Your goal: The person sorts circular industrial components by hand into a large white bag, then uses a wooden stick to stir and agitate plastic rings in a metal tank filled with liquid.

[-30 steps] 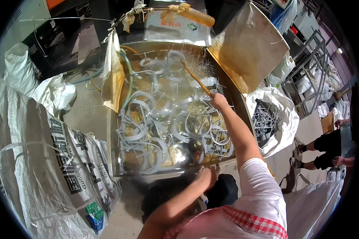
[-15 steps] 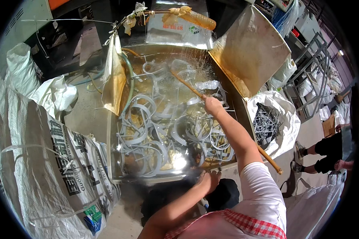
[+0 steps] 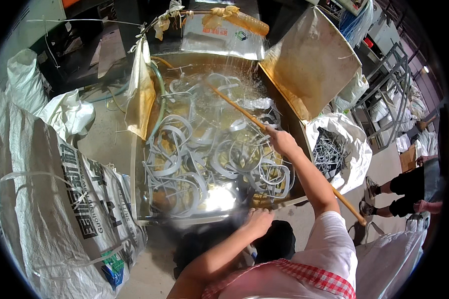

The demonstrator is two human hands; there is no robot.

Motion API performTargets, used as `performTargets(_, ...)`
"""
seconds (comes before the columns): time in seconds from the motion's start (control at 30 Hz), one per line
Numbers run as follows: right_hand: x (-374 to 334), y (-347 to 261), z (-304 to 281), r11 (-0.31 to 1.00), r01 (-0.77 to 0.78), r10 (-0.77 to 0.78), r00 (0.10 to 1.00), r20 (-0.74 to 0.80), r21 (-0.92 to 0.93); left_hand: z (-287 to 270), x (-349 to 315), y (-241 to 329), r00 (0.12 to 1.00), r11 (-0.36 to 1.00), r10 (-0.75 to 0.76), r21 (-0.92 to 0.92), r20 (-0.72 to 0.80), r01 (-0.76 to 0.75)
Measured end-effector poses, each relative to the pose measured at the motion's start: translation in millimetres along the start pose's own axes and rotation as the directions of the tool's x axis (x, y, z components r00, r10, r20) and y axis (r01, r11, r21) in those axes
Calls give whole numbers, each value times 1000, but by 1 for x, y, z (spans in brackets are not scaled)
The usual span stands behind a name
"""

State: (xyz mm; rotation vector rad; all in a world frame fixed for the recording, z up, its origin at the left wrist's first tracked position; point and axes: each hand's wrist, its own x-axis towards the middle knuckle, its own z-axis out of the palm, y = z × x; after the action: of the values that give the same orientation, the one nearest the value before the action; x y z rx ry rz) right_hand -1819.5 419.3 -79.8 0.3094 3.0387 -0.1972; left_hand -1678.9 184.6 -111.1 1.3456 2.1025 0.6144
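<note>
At frame centre the right hand (image 3: 280, 140) grips closed the long, stiff, seemingly light wooden stick (image 3: 234, 106) mid-shaft, while the left hand (image 3: 258, 221) rests curled on the tub rim (image 3: 219, 215).

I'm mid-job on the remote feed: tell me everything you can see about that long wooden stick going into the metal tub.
The long, thin, light-brown wooden stick is straight and round and slants diagonally. Its far end dips among the grey curved metal pieces in the water-filled metal tub, under a spray of water. The right hand grips it mid-length; past the elbow its near end pokes out over the floor. The left hand rests on the tub's near rim, not on the stick.
</note>
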Motion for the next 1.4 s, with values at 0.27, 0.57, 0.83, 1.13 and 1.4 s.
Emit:
performTargets(0.27,1,-17,25,991,-134,135,986,93,-22,9,3,0,1000,1000,-13,19,5,13)
performTargets(0.57,-33,1,15,994,-106,107,991,84,-9,9,3,-9,998,1000,-5,1,-61,5)
performTargets(0.83,-126,54,-83,930,-296,302,953,-7,-217,-5,-9,-1,997,1000,18,20,-72,-17)
performTargets(1.13,-158,71,-79,875,-380,423,901,93,-301,-14,-13,-5,998,1000,0,-6,-56,-1)
performTargets(1.4,-179,90,9,737,-585,506,810,298,338,-8,-15,-1,997,1000,-7,-4,-71,7)
